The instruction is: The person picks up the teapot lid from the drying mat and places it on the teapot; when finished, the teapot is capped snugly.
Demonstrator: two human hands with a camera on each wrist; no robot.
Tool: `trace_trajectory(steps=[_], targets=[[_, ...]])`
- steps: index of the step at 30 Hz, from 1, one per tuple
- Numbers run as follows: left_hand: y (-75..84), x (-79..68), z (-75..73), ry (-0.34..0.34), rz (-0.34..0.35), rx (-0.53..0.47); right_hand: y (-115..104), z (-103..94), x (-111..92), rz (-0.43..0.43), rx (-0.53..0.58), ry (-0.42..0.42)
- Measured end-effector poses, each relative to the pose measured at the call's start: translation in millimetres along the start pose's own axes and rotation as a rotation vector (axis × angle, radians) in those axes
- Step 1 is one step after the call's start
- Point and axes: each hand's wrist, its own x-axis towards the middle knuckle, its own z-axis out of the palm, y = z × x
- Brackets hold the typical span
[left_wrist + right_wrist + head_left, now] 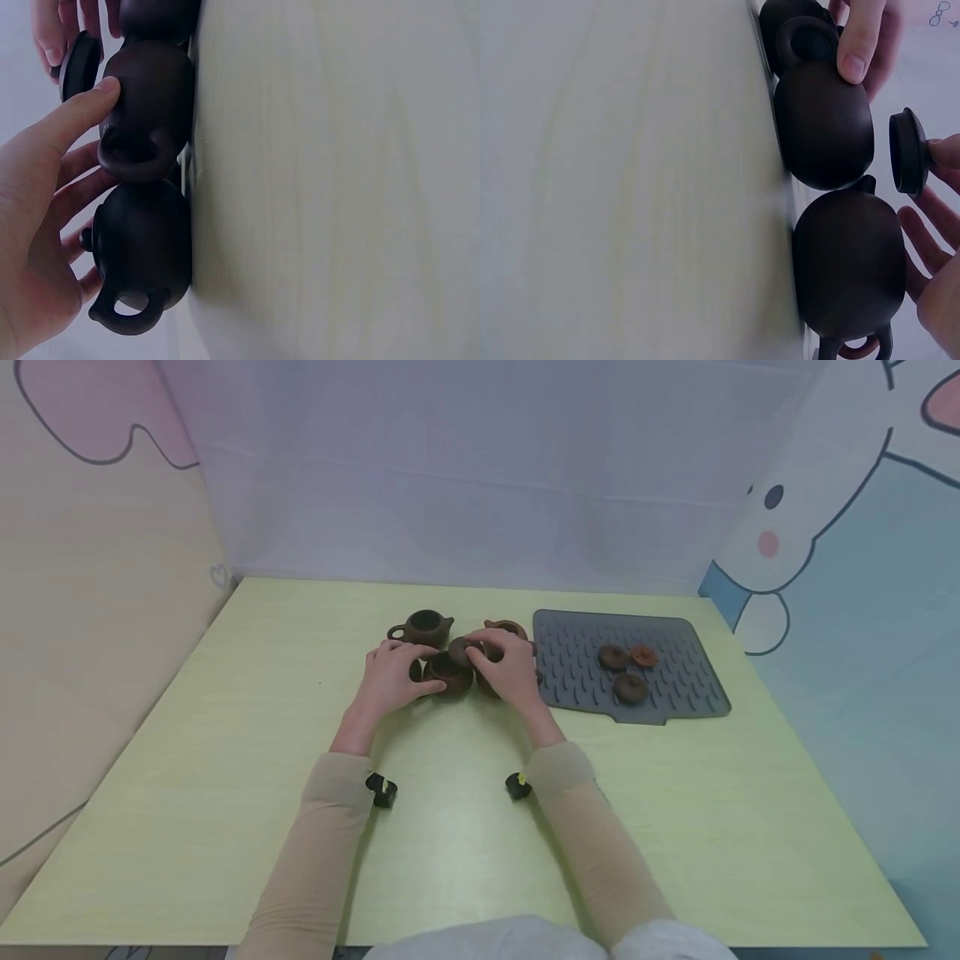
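"Gripping what, those hands?"

"Right hand [508, 670]: thumb and fingers pinch a dark round lid [909, 154] by its knob. It is tilted on edge, just above and apart from the middle teapot [154, 82]. Left hand [392, 677]: thumb on that pot's near shoulder, fingers behind, holding it."

"And closest to the body?"

"Beige sleeves [600, 852], with a small black device [385, 792] at each cuff, over a pale yellow-green table [225, 760]."

"Then the front row?"

"Three teapots side by side. The left one [146, 240] wears its lid; the middle one is uncovered, handle leftward. The right one [851, 262] sits partly under the right hand, so I can't fairly say whether it is covered."

"What's to the right?"

"A grey studded mat [566, 668] bearing three lids: one dark brown lid [630, 688] nearer, then another dark one [613, 657] beside a reddish lid [643, 656]."

"Farther back?"

"An open dark-brown teapot [425, 630] on the left, spout rightward; a reddish-brown teapot [505, 623] on the right, partly hidden by the right hand. Beyond the table, a pale lavender backdrop [465, 468]."
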Motion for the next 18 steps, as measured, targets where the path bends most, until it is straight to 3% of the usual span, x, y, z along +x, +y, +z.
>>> trace_trajectory(steps=[10, 18], targets=[[1.9, -1.0, -2.2, -0.016, -0.004, 0.004, -6.4, 11.3, 3.2, 0.004, -0.104, -0.106], [3.2, -1.3, -3.3, -0.024, -0.006, 0.0, -10.1, 16.3, 4.5, 0.024, -0.169, -0.146]])
